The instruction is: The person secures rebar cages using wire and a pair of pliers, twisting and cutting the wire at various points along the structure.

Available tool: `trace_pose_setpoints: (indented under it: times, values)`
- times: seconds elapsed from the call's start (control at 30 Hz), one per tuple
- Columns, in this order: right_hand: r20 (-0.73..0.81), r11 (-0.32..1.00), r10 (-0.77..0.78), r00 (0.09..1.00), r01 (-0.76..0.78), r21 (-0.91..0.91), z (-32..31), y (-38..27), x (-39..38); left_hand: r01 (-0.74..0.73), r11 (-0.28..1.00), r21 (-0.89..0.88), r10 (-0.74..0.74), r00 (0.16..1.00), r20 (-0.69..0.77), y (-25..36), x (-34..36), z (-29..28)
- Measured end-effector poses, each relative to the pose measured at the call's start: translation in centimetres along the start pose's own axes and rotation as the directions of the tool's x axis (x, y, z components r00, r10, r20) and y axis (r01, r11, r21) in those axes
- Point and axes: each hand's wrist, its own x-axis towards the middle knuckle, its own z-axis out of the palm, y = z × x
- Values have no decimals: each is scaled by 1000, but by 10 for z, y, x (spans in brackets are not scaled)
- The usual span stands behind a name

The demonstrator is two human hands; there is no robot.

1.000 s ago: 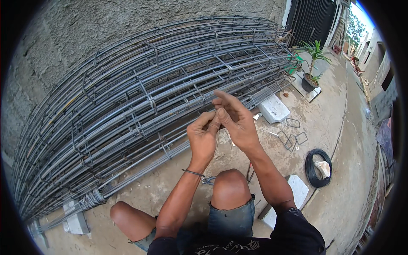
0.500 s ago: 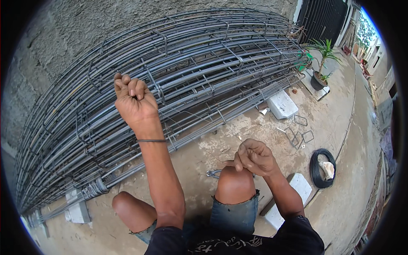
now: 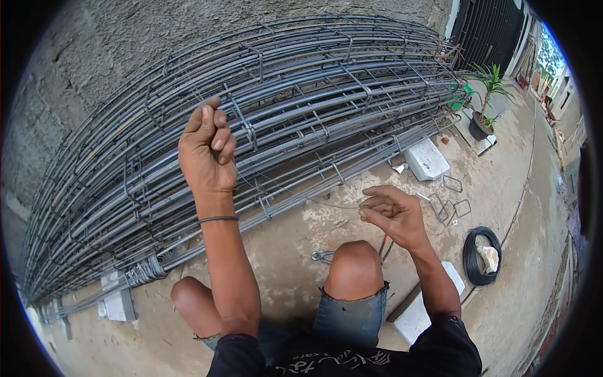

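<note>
A thin tie wire (image 3: 333, 205) stretches between my hands, its middle hard to follow against the steel bars. My left hand (image 3: 207, 147) is raised in front of the rebar cages, thumb and forefinger pinched on the wire's other end, a faint bit of which sticks up past the fingertips. Lower and to the right, my right hand (image 3: 396, 217) grips the wire between thumb and fingers, above my bent knee. Long rebar cages (image 3: 301, 116) lie stacked along the wall. Pliers with a red handle (image 3: 323, 257) rest on the ground, partly hidden behind my knee.
A coil of dark wire (image 3: 470, 257) with a pale lump in it lies at the right. Square steel stirrups (image 3: 443, 210) are scattered near a white block (image 3: 427, 159). Another white block (image 3: 414, 322) sits beside my right forearm. Farther off stands a potted plant (image 3: 481, 125).
My right hand has risen off the knee and turned, its fingers now less curled. My left hand has turned, with its fingertips pointing up. The view has shifted slightly.
</note>
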Motion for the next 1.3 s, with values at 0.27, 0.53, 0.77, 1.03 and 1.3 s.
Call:
trace_pose_setpoints:
  times: [0.27, 0.53, 0.77, 1.03, 1.3]
  values:
    - [294, 553, -633, 716, 684, -476, -30, -69, 46, 122, 692, 712, -419, 871, 258, -68, -79, 25]
    - [-36, 922, -354, 935, 355, 158, -22, -46, 64, 86, 802, 591, -336, 883, 327, -113, -103, 27]
    - [-77, 919, -394, 916, 392, -46, -26, -37, 68, 144, 771, 620, -390, 877, 281, -123, -112, 24]
    - [56, 914, -255, 965, 222, 339, -8, -32, 62, 492, 862, 119, -506, 832, 228, -125, -115, 29]
    - [194, 973, 206, 959, -179, -145, 10, -2, -1, 297, 935, -193, -268, 950, 160, -130, -92, 69]
